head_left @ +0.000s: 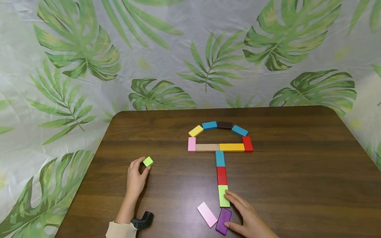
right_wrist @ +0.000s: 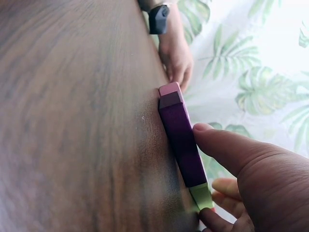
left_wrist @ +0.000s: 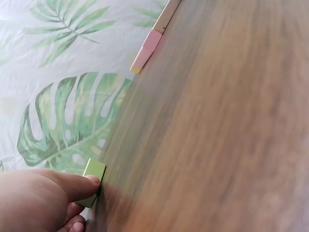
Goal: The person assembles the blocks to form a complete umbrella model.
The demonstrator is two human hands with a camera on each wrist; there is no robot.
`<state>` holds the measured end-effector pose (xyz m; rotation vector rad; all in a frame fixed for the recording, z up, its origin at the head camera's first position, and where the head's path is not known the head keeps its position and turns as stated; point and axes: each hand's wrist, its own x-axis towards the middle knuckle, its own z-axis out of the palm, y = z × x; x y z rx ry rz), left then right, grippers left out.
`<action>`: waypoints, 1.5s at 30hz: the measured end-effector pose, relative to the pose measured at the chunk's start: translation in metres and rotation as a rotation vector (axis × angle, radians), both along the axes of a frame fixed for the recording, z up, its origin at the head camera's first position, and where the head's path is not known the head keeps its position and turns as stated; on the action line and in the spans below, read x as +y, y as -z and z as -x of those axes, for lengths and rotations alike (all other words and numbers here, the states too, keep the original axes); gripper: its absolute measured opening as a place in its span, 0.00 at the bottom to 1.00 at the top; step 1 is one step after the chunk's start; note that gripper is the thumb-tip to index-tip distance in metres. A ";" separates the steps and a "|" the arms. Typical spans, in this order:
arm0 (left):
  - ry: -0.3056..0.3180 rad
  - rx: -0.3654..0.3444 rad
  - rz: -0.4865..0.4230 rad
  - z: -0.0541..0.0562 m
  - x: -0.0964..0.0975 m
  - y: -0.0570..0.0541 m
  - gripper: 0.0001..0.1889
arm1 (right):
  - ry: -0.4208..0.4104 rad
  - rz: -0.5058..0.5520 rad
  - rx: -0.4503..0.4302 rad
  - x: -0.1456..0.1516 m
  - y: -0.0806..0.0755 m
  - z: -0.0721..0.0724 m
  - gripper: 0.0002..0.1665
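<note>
My left hand [head_left: 136, 178] pinches a small light green block [head_left: 148, 161] between thumb and fingers, left of the laid-out blocks. The left wrist view shows the thumb [left_wrist: 79, 187] against that green block [left_wrist: 94, 169]. At the lower end of a column of blocks, my right hand [head_left: 248, 215] reaches in from the right. Its fingertips touch a longer light green block [head_left: 224, 196], while its thumb rests at the side of a purple block [head_left: 223, 221]. The purple block lies slightly turned, just below the green one. Beside it a light pink block [head_left: 207, 215] lies slanted.
Above the green block, the column continues with a red block [head_left: 221, 176] and a blue block [head_left: 220, 158]. It meets a row with a tan block [head_left: 207, 147] and a yellow block [head_left: 231, 147]. Several coloured blocks arch over that row, near the far edge of the wooden table [head_left: 297, 172].
</note>
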<state>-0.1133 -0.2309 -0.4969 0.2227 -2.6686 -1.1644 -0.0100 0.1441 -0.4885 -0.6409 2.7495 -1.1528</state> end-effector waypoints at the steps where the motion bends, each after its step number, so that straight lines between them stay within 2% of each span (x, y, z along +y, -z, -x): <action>1: -0.001 0.009 0.000 0.000 0.000 0.000 0.22 | -0.001 -0.001 0.005 0.000 0.000 0.000 0.43; 4: -0.014 0.055 -0.017 0.000 0.000 0.000 0.20 | -0.002 0.003 -0.004 0.000 0.000 0.000 0.43; 9: -0.028 0.181 -0.066 -0.002 0.004 -0.003 0.19 | -0.002 0.022 -0.101 0.000 0.000 0.001 0.44; 12: 0.002 0.240 -0.091 -0.004 0.008 -0.005 0.20 | -0.003 0.025 -0.117 0.000 0.000 0.001 0.45; 15: 0.054 0.272 -0.097 -0.007 0.015 -0.008 0.20 | -0.005 0.016 -0.088 0.000 0.001 0.001 0.44; 20: 0.145 0.299 -0.084 -0.010 0.031 -0.010 0.21 | -0.008 0.008 -0.060 0.001 0.001 0.001 0.44; 26: 0.228 0.322 -0.096 -0.014 0.048 -0.012 0.21 | -0.008 0.005 -0.108 0.001 -0.001 0.001 0.45; 32: 0.316 0.311 -0.100 -0.022 0.064 -0.013 0.22 | -0.014 0.004 -0.113 0.000 -0.004 0.001 0.45; 39: 0.378 0.311 -0.046 -0.028 0.077 -0.011 0.22 | -0.015 0.005 -0.104 0.001 -0.004 0.001 0.44; 45: 0.433 0.268 -0.053 -0.034 0.086 -0.011 0.22 | -0.020 0.004 -0.050 0.001 -0.001 0.001 0.43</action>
